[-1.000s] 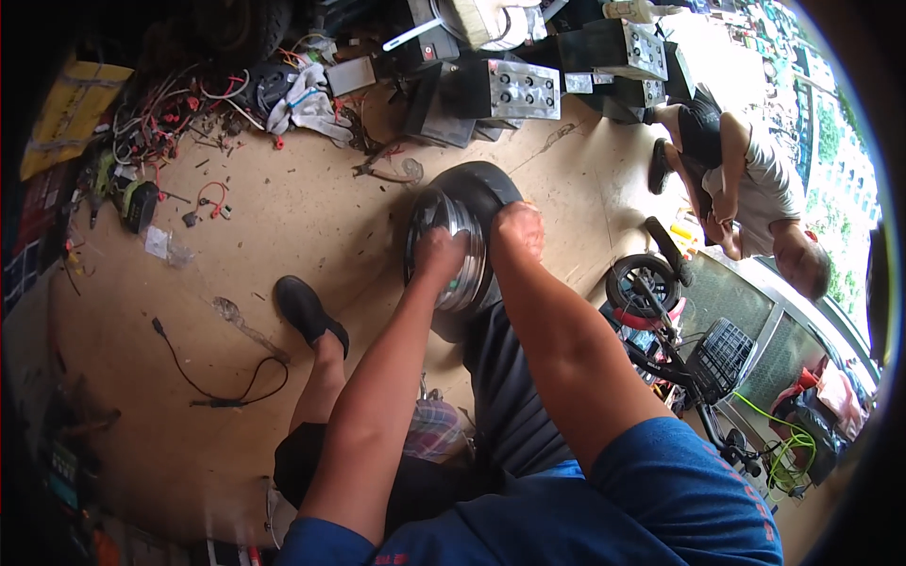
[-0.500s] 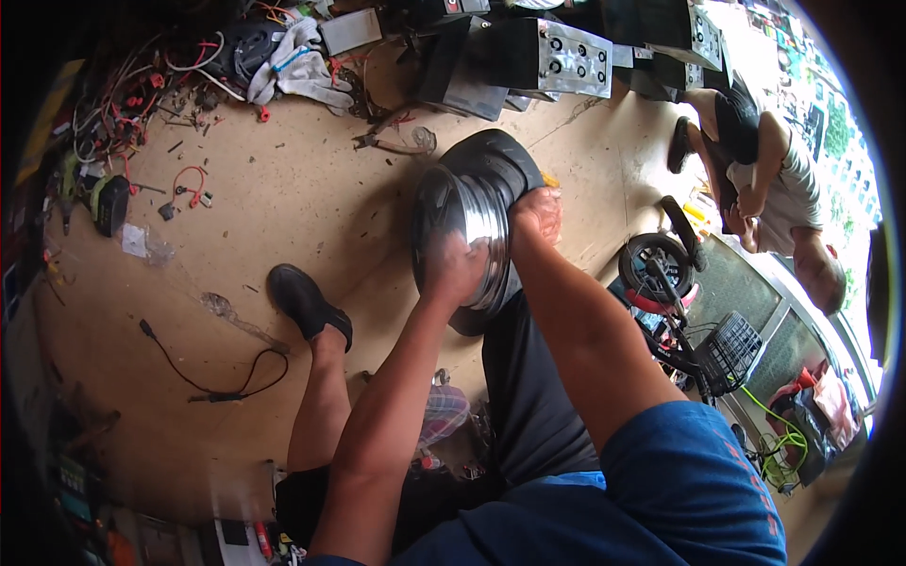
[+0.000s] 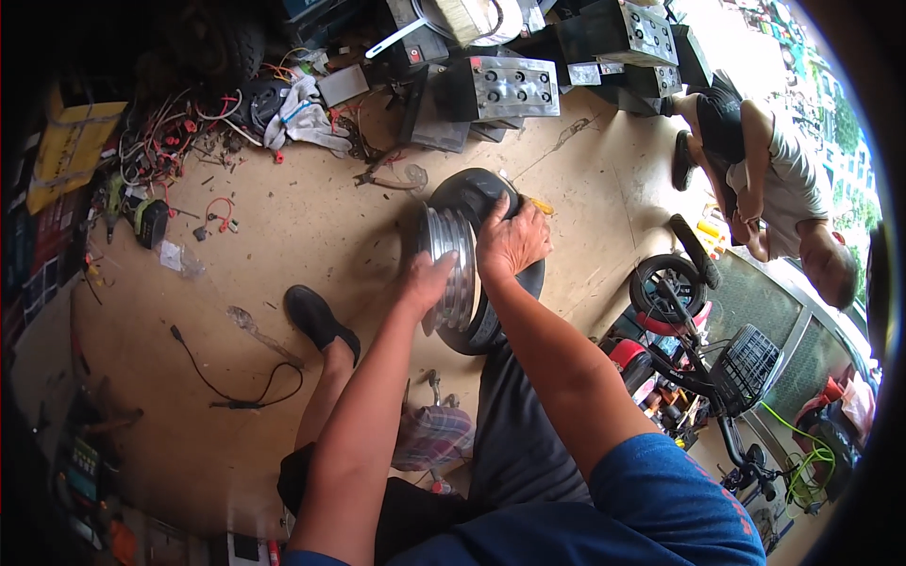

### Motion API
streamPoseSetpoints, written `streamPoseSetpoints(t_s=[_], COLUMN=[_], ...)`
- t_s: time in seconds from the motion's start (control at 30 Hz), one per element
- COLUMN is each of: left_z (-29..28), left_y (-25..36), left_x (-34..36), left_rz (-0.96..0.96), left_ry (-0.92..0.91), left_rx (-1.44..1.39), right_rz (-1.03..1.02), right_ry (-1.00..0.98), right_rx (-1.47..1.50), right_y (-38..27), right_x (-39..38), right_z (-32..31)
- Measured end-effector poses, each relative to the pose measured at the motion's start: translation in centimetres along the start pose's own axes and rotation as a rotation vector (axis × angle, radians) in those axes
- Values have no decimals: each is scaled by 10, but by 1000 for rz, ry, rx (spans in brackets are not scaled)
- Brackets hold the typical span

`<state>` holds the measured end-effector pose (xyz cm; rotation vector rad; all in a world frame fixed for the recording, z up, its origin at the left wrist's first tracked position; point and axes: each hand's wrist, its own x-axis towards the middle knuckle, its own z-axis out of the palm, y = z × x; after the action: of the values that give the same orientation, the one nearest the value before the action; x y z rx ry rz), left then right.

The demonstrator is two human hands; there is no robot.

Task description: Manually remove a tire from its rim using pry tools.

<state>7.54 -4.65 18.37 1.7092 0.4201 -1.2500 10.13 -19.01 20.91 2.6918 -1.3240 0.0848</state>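
A silver metal wheel rim (image 3: pixel 462 288) stands on edge in front of me, on the left side of a black rubber tire (image 3: pixel 469 193). Part of the rim appears to be out of the tire, with a gap between them at the lower right. My left hand (image 3: pixel 427 283) grips the rim's left side, most of its fingers hidden behind the metal. Over the tire's right wall my right hand (image 3: pixel 514 242) is closed, thumb on top and fingers bent round the rubber. Just beyond that hand, a yellow tool handle (image 3: pixel 540 205) shows on the floor.
Pliers (image 3: pixel 382 177) lie beyond the tire. Black batteries (image 3: pixel 510 90) are stacked at the back, with cables, a grey-white glove (image 3: pixel 307 118) and a power tool (image 3: pixel 149 222) to the left. A black cord (image 3: pixel 236 404) lies left. A small bike (image 3: pixel 694 349) and a crouching person (image 3: pixel 746 170) are right.
The rim has turned and come away from the tire toward the left, opening a gap. My right hand has shifted up onto the tire's wall. The view has also shifted.
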Motion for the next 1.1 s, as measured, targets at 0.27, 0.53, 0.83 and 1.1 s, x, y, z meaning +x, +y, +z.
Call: streamPoseSetpoints(t_s=[0.27,0.53,0.83,1.1], left_z=[8,23,50,62], left_y=[-4,-28,-45,-40], left_x=[-27,-55,-43,-30], left_rz=[-30,364,272,388], left_ry=[-221,-154,23,193], left_rx=[-230,-20,-405,-75], right_rz=[-2,328,240,286], right_ry=[-96,-606,-232,-294], right_rx=[-51,-143,-311,-335], right_y=[20,1,0,-1], right_x=[-9,31,21,39], right_z=[-31,-44,-14,9])
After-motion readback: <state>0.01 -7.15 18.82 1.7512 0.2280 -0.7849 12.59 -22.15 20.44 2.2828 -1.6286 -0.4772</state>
